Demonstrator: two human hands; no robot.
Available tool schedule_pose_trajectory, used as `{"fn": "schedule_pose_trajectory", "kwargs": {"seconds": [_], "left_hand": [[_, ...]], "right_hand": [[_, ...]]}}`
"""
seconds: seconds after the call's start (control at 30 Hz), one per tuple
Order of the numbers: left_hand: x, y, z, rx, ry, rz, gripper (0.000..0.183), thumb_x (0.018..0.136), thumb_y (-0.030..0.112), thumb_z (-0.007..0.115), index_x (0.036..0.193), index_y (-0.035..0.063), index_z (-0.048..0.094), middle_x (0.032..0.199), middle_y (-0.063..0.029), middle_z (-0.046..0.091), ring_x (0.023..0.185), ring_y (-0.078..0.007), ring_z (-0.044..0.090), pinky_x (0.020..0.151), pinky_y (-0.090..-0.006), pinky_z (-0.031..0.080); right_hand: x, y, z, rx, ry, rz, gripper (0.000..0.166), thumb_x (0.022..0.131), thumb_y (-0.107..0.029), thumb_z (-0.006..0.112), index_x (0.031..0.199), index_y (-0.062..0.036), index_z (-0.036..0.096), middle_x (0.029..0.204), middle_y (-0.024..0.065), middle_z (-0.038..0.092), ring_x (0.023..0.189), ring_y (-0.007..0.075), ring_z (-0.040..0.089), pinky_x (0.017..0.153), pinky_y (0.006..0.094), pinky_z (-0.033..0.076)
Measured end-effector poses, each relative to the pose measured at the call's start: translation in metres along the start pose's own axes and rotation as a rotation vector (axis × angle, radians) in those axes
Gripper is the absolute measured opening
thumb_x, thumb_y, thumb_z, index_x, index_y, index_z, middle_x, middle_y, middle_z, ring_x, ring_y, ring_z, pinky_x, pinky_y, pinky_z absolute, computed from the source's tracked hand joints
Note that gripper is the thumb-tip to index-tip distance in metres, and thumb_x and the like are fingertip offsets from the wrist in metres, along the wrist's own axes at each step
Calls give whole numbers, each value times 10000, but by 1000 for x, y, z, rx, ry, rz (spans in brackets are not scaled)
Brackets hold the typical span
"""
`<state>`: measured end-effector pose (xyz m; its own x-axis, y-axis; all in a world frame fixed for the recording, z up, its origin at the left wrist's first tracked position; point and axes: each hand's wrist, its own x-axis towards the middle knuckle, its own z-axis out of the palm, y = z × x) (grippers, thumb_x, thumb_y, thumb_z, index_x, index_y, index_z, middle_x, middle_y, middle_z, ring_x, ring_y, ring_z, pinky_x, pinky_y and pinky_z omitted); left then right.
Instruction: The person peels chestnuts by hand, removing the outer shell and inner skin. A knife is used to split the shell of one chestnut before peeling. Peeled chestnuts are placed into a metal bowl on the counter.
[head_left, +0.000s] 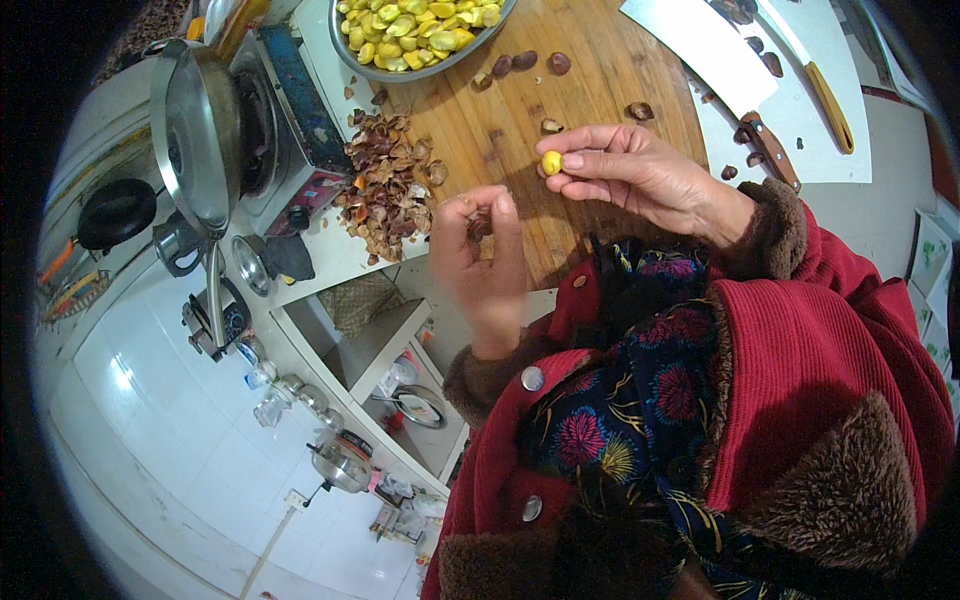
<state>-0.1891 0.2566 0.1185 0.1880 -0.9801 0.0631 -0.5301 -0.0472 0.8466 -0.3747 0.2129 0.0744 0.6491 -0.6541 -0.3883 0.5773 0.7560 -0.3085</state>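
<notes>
A peeled yellow chestnut (551, 163) is pinched between the thumb and fingertips of my right hand (637, 171), above a wooden cutting board (592, 82). My left hand (480, 255), blurred, has its fingers curled at the board's left side. A dark brown shell piece (478, 225) shows between its thumb and fingers; whether the hand grips it or it lies behind is unclear. Left of that hand spreads a heap of broken brown chestnut shells (386, 180). At the board's far edge stands a metal bowl (427, 73) of peeled chestnuts (420, 34).
A cleaver (705, 56) and a yellow-handled knife (829, 105) lie to the right, with brown chestnuts around them. Some unpeeled chestnuts (525, 60) rest on the board. On the left, a wok (199, 135) sits on a gas stove (292, 142), its handle pointing towards me.
</notes>
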Motion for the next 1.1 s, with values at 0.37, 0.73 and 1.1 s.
{"fn": "schedule_pose_trajectory", "kwargs": {"seconds": [0.37, 0.73, 1.1], "left_hand": [[5, 17, 14, 101, -67, 184, 217, 702, 5, 763, 863, 24, 619, 824, -74, 640, 744, -155, 617, 685, -261, 485], [6, 20, 16, 244, -50, 274, 159, 728, 58, 742, 821, 47, 614, 808, -75, 640, 743, -210, 625, 692, -298, 487], [12, 25, 14, 344, -213, 119, 131, 759, 86, 691, 815, 45, 580, 811, -86, 604, 767, -261, 593, 698, -343, 462]], "right_hand": [[-1, 4, 4, -134, 8, -31, 285, 896, -89, 598, 1165, 1, 568, 1059, 65, 627, 950, 112, 621, 845, 216, 516], [-2, 6, 4, -213, 9, -122, 283, 877, -127, 635, 1127, 1, 598, 990, 66, 657, 897, 111, 619, 827, 231, 487], [1, 9, -2, -300, 16, -151, 236, 868, -79, 629, 1087, 8, 615, 963, 67, 663, 883, 113, 626, 824, 230, 497]]}}
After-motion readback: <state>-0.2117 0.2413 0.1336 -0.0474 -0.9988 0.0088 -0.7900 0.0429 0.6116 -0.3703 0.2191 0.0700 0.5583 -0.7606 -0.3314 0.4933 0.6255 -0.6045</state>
